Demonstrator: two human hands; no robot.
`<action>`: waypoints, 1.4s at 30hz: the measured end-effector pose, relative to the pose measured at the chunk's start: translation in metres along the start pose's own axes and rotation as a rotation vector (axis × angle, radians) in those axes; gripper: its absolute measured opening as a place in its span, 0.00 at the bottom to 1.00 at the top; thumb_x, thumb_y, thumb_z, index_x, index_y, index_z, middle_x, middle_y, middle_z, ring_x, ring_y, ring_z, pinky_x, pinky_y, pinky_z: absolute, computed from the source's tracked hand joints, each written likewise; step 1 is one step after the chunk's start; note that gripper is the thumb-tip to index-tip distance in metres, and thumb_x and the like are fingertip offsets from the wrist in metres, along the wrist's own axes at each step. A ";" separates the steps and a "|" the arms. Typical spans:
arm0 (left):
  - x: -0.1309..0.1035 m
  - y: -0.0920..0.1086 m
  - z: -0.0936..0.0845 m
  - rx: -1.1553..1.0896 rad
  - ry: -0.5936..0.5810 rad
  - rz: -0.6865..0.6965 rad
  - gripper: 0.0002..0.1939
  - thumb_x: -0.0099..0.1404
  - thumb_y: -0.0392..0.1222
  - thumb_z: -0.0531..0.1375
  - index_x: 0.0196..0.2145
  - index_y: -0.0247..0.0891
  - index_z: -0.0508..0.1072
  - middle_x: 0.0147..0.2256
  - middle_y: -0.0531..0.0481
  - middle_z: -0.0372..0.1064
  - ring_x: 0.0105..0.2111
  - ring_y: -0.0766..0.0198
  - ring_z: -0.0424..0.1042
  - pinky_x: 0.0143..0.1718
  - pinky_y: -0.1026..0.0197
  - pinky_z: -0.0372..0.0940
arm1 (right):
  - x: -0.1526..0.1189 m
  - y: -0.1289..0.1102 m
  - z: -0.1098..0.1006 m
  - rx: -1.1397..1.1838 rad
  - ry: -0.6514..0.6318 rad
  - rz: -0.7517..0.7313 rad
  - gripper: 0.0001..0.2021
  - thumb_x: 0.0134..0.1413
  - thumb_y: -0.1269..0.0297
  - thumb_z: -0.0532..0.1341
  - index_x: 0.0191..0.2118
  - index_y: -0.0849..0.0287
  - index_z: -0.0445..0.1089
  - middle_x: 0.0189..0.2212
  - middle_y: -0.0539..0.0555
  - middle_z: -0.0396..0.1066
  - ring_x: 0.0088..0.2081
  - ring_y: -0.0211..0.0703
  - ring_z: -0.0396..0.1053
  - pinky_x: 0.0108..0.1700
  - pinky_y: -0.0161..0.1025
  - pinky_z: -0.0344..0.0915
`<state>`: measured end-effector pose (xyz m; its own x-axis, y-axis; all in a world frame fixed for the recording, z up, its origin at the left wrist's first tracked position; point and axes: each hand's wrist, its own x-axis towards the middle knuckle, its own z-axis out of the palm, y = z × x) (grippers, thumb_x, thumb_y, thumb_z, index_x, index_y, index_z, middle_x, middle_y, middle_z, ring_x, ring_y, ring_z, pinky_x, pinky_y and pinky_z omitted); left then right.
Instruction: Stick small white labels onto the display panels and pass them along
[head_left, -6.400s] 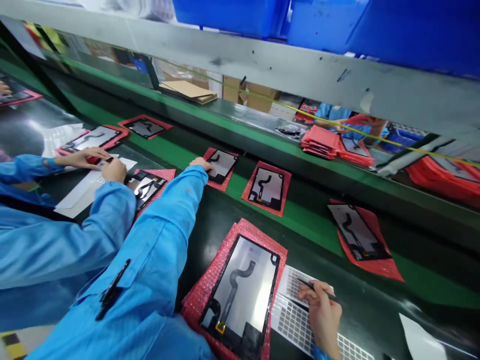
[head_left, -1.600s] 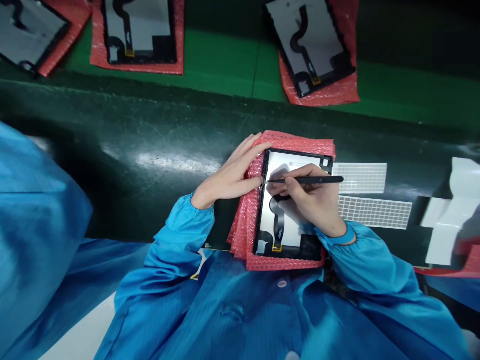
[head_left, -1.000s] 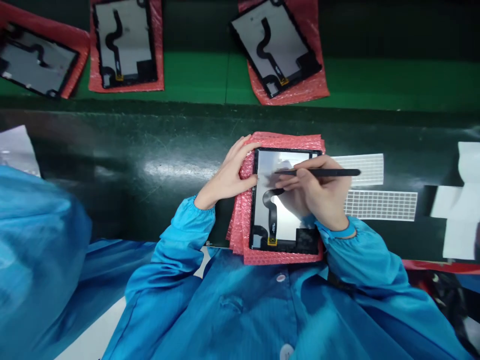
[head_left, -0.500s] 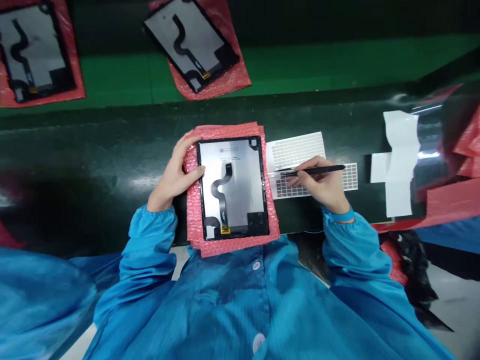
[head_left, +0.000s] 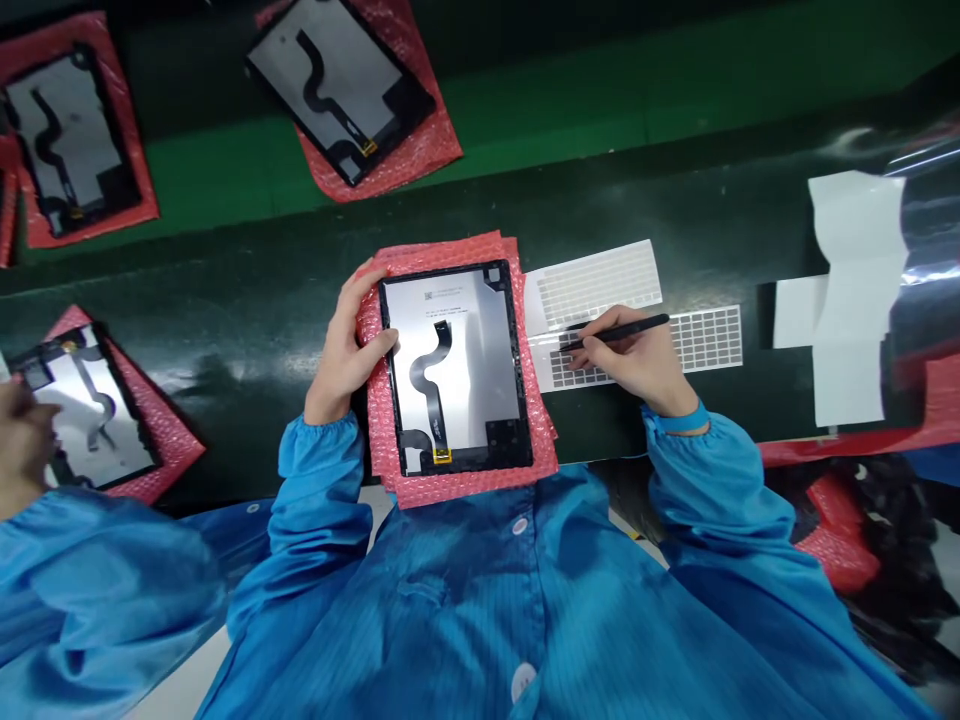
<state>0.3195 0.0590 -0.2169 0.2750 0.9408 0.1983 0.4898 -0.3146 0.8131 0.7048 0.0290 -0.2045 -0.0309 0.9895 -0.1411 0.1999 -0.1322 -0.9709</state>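
My left hand (head_left: 347,345) grips the left edge of a tablet screen (head_left: 480,370), its thumb over the black frame. The screen lies back side up, showing a silver panel and a curved black flex cable (head_left: 430,378) with a gold end. Beneath it is red bubble wrap (head_left: 386,440). Black tweezers (head_left: 634,328) are pinched in my right hand (head_left: 637,362), with their tips over a sheet of small grey stickers (head_left: 705,338). Behind that lies a white sheet of pale labels (head_left: 600,285). Whether the tips hold a sticker is too small to tell.
Two more screens (head_left: 75,140) (head_left: 337,85) rest on bubble wrap on the green shelf at the back. At left, a co-worker's hand (head_left: 22,440) is at another screen (head_left: 105,400). White paper pieces (head_left: 855,300) lie at right, near red wrap (head_left: 943,400).
The camera view has turned and shifted, bringing the co-worker's hand and screen into sight at left. My tweezers' tips stay over the sticker sheet, and my left hand keeps its hold.
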 end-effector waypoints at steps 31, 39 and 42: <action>-0.028 0.126 0.087 0.675 -0.154 0.206 0.22 0.75 0.41 0.53 0.61 0.31 0.68 0.43 0.43 0.73 0.36 0.57 0.76 0.25 0.59 0.61 | 0.035 -0.011 0.043 0.316 -0.194 -0.168 0.13 0.53 0.53 0.75 0.32 0.54 0.74 0.23 0.50 0.77 0.23 0.47 0.79 0.27 0.45 0.81; -0.028 0.125 0.087 0.659 -0.187 0.178 0.23 0.75 0.42 0.51 0.64 0.32 0.66 0.44 0.42 0.73 0.36 0.57 0.77 0.23 0.60 0.55 | 0.035 -0.009 0.044 0.343 -0.207 -0.176 0.13 0.53 0.55 0.76 0.32 0.55 0.75 0.24 0.50 0.78 0.23 0.45 0.79 0.27 0.42 0.81; -0.028 0.125 0.087 0.655 -0.186 0.183 0.23 0.75 0.42 0.52 0.64 0.32 0.66 0.45 0.42 0.73 0.36 0.57 0.77 0.24 0.59 0.56 | 0.035 -0.008 0.044 0.330 -0.209 -0.175 0.12 0.53 0.55 0.76 0.33 0.55 0.75 0.24 0.50 0.78 0.24 0.44 0.79 0.28 0.41 0.82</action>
<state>0.4452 -0.0179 -0.1683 0.5091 0.8465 0.1560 0.8034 -0.5323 0.2668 0.6595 0.0623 -0.2103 -0.2411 0.9701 0.0279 -0.1488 -0.0085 -0.9888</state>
